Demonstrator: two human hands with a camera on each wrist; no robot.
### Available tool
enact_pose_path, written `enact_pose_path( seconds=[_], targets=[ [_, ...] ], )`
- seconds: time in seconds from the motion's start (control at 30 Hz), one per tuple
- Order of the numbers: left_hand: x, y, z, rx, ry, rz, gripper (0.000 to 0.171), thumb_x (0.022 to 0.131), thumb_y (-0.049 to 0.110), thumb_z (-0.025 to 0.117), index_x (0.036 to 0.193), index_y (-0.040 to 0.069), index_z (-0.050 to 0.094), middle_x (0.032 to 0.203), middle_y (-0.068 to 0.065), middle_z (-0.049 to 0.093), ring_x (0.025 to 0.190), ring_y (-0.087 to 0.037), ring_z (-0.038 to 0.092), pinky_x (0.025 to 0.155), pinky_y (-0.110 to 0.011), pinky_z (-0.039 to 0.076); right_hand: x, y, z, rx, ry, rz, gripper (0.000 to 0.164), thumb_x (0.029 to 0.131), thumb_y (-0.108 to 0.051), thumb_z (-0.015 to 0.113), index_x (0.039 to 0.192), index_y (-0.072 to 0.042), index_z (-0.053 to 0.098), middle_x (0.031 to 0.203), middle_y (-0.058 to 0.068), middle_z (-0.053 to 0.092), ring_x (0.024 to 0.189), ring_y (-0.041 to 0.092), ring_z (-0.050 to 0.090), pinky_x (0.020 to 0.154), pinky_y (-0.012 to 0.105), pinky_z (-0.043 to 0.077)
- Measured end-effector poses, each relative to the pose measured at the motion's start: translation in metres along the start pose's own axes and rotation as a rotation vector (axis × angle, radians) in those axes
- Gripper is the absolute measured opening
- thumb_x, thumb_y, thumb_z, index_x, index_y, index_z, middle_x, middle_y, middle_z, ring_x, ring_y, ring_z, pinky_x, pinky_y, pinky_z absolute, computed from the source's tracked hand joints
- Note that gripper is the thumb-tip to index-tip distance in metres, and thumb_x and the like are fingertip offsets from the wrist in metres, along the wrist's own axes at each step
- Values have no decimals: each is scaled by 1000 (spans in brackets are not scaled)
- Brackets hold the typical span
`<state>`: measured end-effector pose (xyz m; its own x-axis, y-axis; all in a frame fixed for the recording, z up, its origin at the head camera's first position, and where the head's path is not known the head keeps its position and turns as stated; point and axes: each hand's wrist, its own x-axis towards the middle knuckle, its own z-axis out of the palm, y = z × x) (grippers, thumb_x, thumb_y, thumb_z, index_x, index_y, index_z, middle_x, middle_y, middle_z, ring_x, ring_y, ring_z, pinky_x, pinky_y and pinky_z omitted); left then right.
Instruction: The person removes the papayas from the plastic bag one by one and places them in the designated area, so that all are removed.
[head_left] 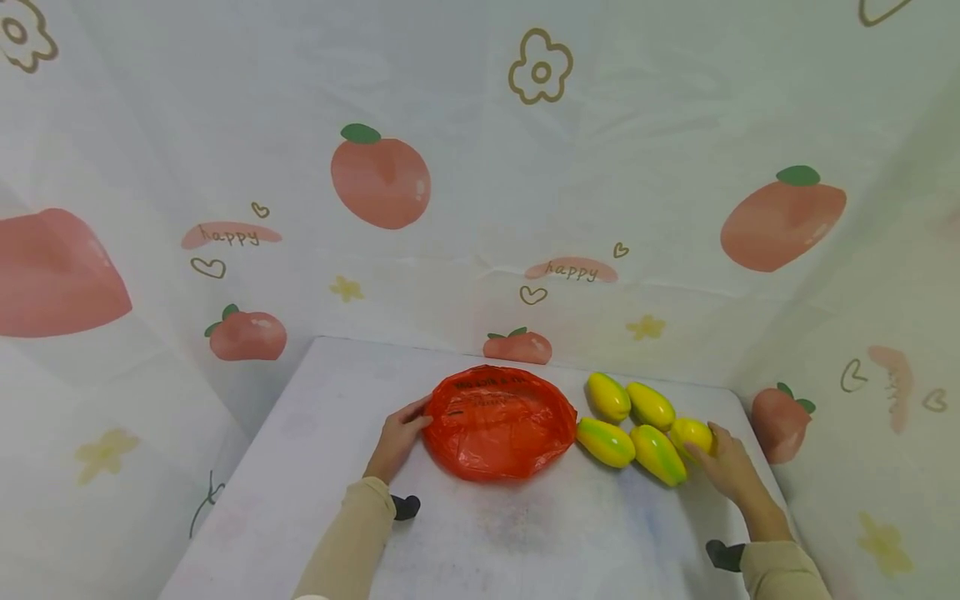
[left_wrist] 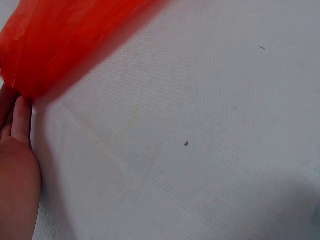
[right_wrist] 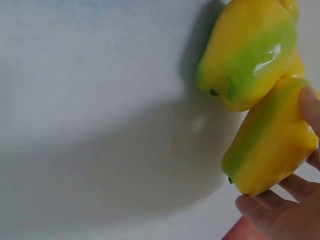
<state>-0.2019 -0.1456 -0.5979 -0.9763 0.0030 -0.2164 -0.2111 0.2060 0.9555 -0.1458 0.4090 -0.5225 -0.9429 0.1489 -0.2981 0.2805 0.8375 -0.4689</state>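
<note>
A red plastic bag (head_left: 501, 425) with dark printing lies spread in a round shape on the table. My left hand (head_left: 396, 440) holds its left edge, thumb and fingertips at the rim; in the left wrist view the bag (left_wrist: 60, 45) partly hides those fingertips. At the right, my right hand (head_left: 727, 467) grips a glossy yellow-green papaya (right_wrist: 272, 140), thumb on one side and fingers curled round the other. This papaya is the rightmost of a cluster. Beside it in the right wrist view is another papaya (right_wrist: 250, 50) with a green streak.
Between the bag and my right hand lie several more papayas (head_left: 606, 442), the nearest close to the bag's right edge. The white table (head_left: 480, 550) is backed by a white printed cloth (head_left: 465, 275), which also rises along both sides.
</note>
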Motion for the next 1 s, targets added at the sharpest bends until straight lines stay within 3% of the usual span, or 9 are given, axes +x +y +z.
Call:
enact_pose_path(
  seconds=[0.23, 0.5, 1.0],
  targets=[
    [1, 0, -2, 1, 6, 27, 46, 100, 16, 60, 146, 19, 58, 154, -8, 54, 148, -31, 44, 123, -49, 38, 3, 1, 4, 22, -34, 13, 98, 103, -60, 40, 155, 17, 8, 153, 48, 17, 139, 64, 24, 118, 76, 22],
    [-1, 1, 1, 12, 3, -5, 46, 101, 18, 58, 147, 21, 56, 156, -7, 52, 149, -31, 43, 123, -50, 38, 0, -1, 5, 12, -53, -15, 98, 103, -60, 42, 154, 18, 9, 153, 49, 18, 139, 64, 25, 117, 76, 22],
    [0, 0, 0, 7, 14, 5, 45, 101, 17, 59, 146, 20, 58, 154, -8, 54, 148, -31, 45, 121, -50, 40, 2, 1, 5, 14, -61, 32, 97, 103, -62, 39, 154, 16, 12, 152, 49, 16, 140, 65, 22, 117, 76, 22]
  ],
)
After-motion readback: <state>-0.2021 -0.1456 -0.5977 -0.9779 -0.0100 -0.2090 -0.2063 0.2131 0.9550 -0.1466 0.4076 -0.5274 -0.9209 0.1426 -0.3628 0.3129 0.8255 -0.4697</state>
